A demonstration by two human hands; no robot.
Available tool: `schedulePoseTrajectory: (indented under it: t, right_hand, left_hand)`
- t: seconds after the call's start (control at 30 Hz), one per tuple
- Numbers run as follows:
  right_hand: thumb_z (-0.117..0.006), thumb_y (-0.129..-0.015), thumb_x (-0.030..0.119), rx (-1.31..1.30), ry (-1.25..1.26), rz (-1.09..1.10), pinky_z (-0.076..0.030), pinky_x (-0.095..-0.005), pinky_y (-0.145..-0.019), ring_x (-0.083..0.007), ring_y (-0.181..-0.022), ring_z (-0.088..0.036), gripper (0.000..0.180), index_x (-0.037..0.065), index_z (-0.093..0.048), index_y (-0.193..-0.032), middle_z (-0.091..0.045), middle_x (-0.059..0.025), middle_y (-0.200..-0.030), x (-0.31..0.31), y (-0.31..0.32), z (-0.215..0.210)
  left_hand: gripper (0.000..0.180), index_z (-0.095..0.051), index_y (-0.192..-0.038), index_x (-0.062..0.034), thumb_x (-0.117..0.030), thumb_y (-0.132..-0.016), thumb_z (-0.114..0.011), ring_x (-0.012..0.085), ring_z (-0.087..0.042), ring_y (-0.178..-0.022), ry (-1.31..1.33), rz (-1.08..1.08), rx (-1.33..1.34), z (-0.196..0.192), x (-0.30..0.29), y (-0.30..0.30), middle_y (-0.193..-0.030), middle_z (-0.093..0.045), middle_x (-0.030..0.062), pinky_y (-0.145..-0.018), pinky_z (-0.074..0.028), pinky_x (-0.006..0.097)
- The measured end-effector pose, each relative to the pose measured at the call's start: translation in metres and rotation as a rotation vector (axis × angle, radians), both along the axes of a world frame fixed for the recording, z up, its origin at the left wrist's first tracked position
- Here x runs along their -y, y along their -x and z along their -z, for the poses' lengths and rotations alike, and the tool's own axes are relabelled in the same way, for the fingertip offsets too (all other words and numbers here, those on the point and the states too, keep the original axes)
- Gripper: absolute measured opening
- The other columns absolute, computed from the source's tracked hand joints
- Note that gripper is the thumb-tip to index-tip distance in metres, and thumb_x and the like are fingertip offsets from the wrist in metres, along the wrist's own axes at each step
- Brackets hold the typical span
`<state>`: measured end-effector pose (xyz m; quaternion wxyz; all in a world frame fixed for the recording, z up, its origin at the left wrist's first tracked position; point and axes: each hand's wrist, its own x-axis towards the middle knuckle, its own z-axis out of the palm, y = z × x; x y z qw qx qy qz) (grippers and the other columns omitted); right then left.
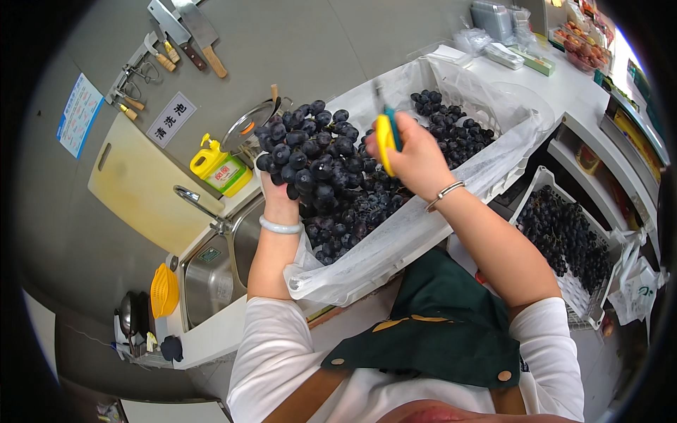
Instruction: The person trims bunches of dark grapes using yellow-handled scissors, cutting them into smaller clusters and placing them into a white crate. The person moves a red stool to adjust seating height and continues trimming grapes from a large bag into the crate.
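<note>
My left hand (277,192) is raised under a large bunch of dark grapes (307,151) and holds it up. The grapes hide most of its fingers. My right hand (422,158) is closed round a pair of yellow and teal snips (386,141), whose blades are blurred and point up and away, just right of the bunch. Below both hands, a white crate lined with thin white sheeting (381,247) contains more grapes (451,127). They lie at its near left and far right.
A steel sink (210,271) with a tap (196,199) is at the left, near a yellow jug (220,168) and a cutting board (134,187). Knives (197,32) hang on the wall. Low on the right, another crate (575,299) holds dark grapes. Plastic containers (492,21) stand far right.
</note>
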<state>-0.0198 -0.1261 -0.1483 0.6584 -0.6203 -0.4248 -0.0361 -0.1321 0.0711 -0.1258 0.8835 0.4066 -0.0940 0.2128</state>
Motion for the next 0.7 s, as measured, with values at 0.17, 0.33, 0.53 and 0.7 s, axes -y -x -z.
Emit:
schedulePoseTrajectory:
  t: [0.17, 0.33, 0.53, 0.7]
  right_hand:
    - [-0.069, -0.073, 0.025, 0.031, 0.275, 0.04, -0.047, -0.0368, -0.063, -0.033, -0.067, -0.06, 0.038, -0.003, -0.049, -0.089, -0.059, -0.0192, -0.074, -0.004, 0.01, -0.012]
    - [-0.074, -0.072, 0.027, -0.454, 0.307, -0.392, -0.045, -0.0251, -0.051, -0.0144, -0.064, -0.059, 0.044, -0.001, -0.05, -0.095, -0.059, -0.0089, -0.076, -0.008, -0.003, -0.009]
    - [-0.064, -0.078, 0.012, -0.701, 0.155, -0.572, -0.038, -0.0156, -0.045, -0.0053, -0.057, -0.049, 0.024, 0.005, -0.048, -0.095, -0.054, 0.0, -0.076, -0.018, -0.012, 0.005]
    - [-0.061, -0.079, 0.011, -0.765, 0.156, -0.605, -0.037, -0.0161, -0.043, -0.0057, -0.055, -0.047, 0.016, 0.007, -0.048, -0.087, -0.049, 0.0012, -0.073, -0.017, -0.008, 0.002]
  left_hand:
    - [0.046, -0.04, -0.125, -0.0018, -0.033, -0.094, -0.029, 0.031, -0.047, -0.113, -0.04, 0.13, 0.032, 0.013, -0.015, -0.003, -0.125, -0.046, 0.0167, -0.099, -0.037, 0.042]
    - [0.046, -0.041, -0.125, -0.0013, -0.033, -0.094, -0.029, 0.0313, -0.047, -0.113, -0.047, 0.193, 0.037, 0.012, -0.013, -0.003, -0.125, -0.046, 0.0175, -0.1, -0.036, 0.043]
    - [0.039, -0.048, -0.116, -0.0022, -0.031, -0.092, -0.035, 0.0318, -0.052, -0.104, -0.066, 0.003, -0.046, 0.006, 0.011, -0.007, -0.114, -0.053, 0.0171, -0.093, -0.042, 0.045]
    - [0.038, -0.046, -0.118, -0.0031, -0.029, -0.093, -0.034, 0.0304, -0.051, -0.107, -0.15, 0.012, 0.009, 0.007, 0.007, -0.003, -0.118, -0.05, 0.0159, -0.094, -0.041, 0.043]
